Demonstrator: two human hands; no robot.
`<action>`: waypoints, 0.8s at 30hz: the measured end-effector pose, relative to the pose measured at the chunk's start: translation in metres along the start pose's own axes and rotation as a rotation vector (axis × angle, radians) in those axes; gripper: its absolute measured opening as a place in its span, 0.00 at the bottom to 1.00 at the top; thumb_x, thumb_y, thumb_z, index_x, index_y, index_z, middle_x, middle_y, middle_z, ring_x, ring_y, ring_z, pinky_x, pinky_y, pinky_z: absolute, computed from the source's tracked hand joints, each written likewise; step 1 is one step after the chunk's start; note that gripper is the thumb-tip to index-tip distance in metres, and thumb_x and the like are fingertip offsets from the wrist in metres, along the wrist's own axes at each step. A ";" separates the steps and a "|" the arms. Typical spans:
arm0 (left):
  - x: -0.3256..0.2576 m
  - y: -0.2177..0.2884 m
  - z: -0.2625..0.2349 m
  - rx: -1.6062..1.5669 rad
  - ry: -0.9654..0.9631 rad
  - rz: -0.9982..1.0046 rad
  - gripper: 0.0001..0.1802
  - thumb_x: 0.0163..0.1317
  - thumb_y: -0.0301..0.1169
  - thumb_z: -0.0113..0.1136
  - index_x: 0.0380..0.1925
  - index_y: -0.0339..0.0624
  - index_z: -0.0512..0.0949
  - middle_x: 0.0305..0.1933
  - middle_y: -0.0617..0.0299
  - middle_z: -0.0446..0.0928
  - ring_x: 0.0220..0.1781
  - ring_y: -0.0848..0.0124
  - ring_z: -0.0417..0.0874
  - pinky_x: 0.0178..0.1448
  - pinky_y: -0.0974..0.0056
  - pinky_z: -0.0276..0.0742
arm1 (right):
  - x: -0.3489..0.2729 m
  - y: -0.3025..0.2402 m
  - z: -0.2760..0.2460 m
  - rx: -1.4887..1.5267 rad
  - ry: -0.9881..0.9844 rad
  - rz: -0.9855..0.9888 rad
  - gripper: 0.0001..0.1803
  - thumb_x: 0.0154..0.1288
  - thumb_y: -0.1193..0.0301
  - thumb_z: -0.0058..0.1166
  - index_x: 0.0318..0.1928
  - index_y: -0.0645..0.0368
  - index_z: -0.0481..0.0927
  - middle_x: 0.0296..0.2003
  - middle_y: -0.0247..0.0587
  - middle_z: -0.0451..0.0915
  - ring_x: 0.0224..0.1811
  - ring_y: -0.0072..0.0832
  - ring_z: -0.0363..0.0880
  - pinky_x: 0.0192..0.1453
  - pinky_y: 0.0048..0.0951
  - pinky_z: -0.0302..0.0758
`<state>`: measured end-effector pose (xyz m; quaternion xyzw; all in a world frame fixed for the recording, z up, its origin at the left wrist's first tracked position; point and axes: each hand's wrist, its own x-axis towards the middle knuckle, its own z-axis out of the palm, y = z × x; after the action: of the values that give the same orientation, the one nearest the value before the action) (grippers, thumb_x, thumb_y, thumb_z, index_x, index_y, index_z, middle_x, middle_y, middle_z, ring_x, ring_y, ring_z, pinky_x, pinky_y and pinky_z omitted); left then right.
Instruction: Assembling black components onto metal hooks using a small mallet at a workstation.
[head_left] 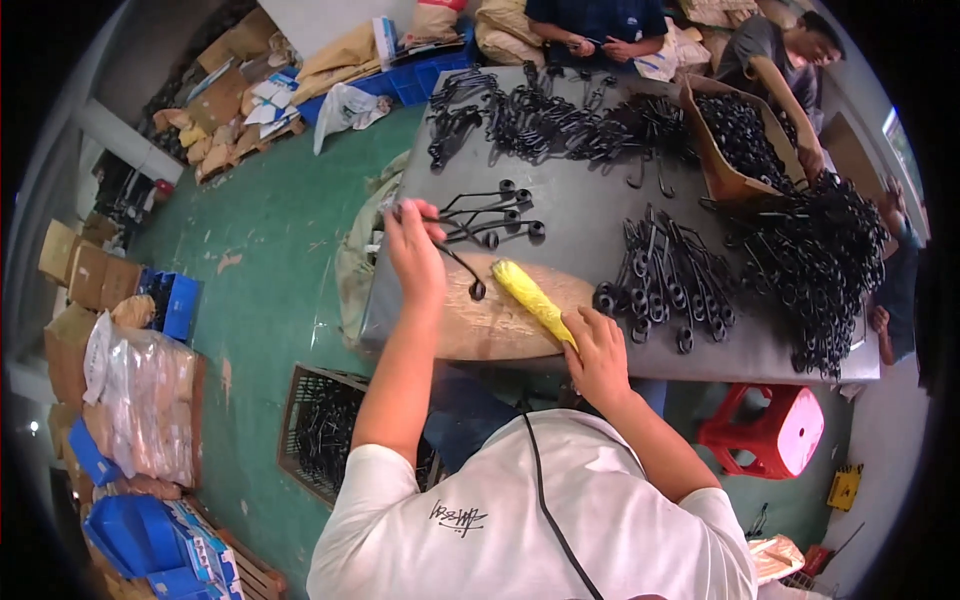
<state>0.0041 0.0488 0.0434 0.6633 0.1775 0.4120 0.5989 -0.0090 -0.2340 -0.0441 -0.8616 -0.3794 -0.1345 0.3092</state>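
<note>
My left hand (415, 245) is closed on the end of a thin black rod with a round, ring-like end (477, 290), which points toward me over a brown cardboard sheet (455, 325). Just beyond it, several similar black rods (490, 212) lie on the grey table with their round ends to the right. My right hand (598, 350) grips the near end of a yellow-wrapped stick-shaped tool (530, 298). The tool slants up and left across the cardboard, its tip apart from the rod in my left hand.
More black rods (665, 270) form a row right of the cardboard, beside a tall heap (815, 255). A carton of black parts (705, 135) stands behind. Co-workers stand at the far side (600, 25) and right (780, 75). A red stool (790, 430) and a crate (300, 415) flank me.
</note>
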 end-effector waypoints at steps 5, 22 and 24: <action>0.062 -0.079 -0.022 -0.258 -0.128 -0.222 0.24 0.75 0.43 0.49 0.59 0.33 0.70 0.55 0.48 0.78 0.48 0.67 0.82 0.59 0.61 0.74 | -0.001 0.023 -0.011 0.109 0.104 0.049 0.23 0.56 0.76 0.62 0.55 0.56 0.79 0.55 0.48 0.75 0.55 0.44 0.74 0.57 0.43 0.70; -0.034 -0.061 -0.009 0.213 -0.335 -0.203 0.28 0.70 0.33 0.57 0.67 0.36 0.66 0.66 0.49 0.70 0.63 0.64 0.74 0.69 0.61 0.68 | 0.043 0.215 -0.056 -0.452 0.131 0.496 0.32 0.56 0.56 0.66 0.59 0.58 0.76 0.56 0.42 0.75 0.59 0.42 0.72 0.61 0.44 0.69; -0.042 -0.054 -0.006 0.218 -0.375 -0.198 0.27 0.70 0.32 0.57 0.67 0.37 0.66 0.64 0.50 0.72 0.61 0.65 0.75 0.67 0.61 0.70 | 0.056 0.215 -0.059 -0.470 0.070 0.507 0.33 0.55 0.57 0.67 0.59 0.58 0.77 0.56 0.43 0.75 0.59 0.42 0.71 0.61 0.44 0.69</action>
<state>-0.0118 0.0337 -0.0220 0.7683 0.1709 0.1991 0.5839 0.1875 -0.3513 -0.0654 -0.9709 -0.1013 -0.1667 0.1389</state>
